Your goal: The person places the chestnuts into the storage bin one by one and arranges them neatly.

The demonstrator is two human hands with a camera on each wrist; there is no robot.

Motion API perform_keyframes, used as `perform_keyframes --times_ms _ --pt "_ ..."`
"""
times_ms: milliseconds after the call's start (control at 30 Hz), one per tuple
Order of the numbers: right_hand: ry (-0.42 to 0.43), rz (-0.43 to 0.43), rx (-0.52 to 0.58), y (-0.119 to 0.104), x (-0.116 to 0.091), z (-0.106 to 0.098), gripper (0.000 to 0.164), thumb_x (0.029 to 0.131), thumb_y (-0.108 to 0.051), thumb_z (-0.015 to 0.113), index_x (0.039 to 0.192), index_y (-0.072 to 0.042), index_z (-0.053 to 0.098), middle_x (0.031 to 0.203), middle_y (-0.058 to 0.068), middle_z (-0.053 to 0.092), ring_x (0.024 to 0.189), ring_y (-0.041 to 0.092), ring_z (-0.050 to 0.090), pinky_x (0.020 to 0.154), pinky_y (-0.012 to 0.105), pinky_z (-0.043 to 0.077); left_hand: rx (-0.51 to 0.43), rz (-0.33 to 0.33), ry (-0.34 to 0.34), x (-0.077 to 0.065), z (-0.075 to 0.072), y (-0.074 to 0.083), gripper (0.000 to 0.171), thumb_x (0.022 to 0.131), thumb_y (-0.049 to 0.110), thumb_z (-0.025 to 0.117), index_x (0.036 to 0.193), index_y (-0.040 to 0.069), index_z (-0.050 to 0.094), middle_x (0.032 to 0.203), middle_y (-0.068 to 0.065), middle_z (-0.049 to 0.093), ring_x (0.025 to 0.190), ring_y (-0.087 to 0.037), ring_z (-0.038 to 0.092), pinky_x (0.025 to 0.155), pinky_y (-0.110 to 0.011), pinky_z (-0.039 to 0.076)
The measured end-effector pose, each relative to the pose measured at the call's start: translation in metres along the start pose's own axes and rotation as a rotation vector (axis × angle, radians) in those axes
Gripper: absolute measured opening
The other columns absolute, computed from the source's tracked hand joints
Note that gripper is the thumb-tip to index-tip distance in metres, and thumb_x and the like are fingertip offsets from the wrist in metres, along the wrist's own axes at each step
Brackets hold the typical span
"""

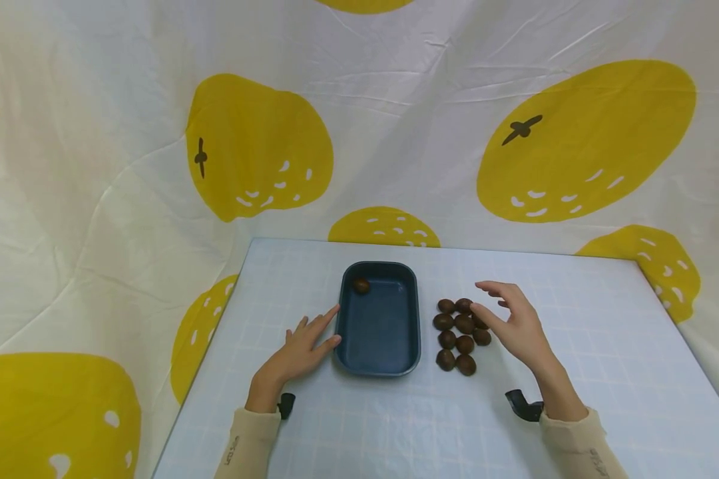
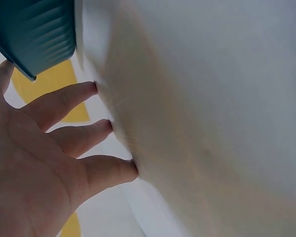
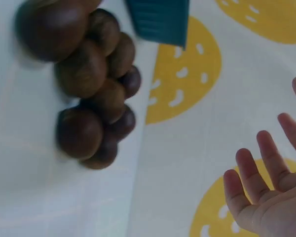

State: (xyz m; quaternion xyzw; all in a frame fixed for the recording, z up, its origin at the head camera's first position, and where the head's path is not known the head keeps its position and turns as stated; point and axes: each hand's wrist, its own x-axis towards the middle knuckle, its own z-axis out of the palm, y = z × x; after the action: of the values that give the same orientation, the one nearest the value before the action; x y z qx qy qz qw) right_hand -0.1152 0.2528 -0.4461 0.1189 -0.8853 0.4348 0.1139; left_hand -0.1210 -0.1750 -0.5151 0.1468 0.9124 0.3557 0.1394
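Note:
A dark blue rectangular tray (image 1: 380, 326) lies on the table with one chestnut (image 1: 361, 286) in its far left corner. My left hand (image 1: 296, 354) is spread at the tray's left side, a fingertip right at the rim. In the left wrist view, the other fingertips (image 2: 106, 126) of that hand rest on the tabletop. Right of the tray, several brown chestnuts (image 1: 464, 324) are grouped in rough rows. Over the right edge of this group hovers my right hand (image 1: 518, 329), thumb and fingers apart, nothing held. It partly hides one chestnut.
The table (image 1: 605, 346) has a pale, faintly checked cover. Behind it hangs a white cloth (image 1: 389, 146) printed with big yellow fruits. A black strap piece (image 1: 524, 407) juts out by the right wrist, and a smaller black piece (image 1: 286, 404) by the left.

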Motion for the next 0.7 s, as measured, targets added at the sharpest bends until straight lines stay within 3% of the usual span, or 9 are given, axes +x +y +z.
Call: perform_keyframes --times_ms 333,700 --pt "0.003 0.078 -0.047 0.037 -0.023 -0.001 0.042 0.095 -0.019 0.072 0.131 -0.002 0.059 0.129 0.019 0.054 0.117 0.039 0.049 0.092 0.062 0.04 0.0 0.005 0.002 -0.001 0.0 0.001 0.068 0.098 0.065 0.045 0.158 0.045 0.02 0.162 0.008 0.025 0.146 -0.051 0.006 0.102 -0.08 -0.001" --pt "-0.171 0.224 -0.035 0.075 -0.035 0.004 0.059 0.094 -0.027 0.074 0.139 0.001 0.049 0.136 0.031 0.048 0.124 0.049 0.043 0.097 0.066 0.036 -0.008 0.003 -0.002 -0.002 -0.001 0.002 0.068 0.098 0.065 0.044 0.158 0.047 0.018 0.162 0.008 0.024 0.147 -0.05 0.005 0.103 -0.079 -0.002"
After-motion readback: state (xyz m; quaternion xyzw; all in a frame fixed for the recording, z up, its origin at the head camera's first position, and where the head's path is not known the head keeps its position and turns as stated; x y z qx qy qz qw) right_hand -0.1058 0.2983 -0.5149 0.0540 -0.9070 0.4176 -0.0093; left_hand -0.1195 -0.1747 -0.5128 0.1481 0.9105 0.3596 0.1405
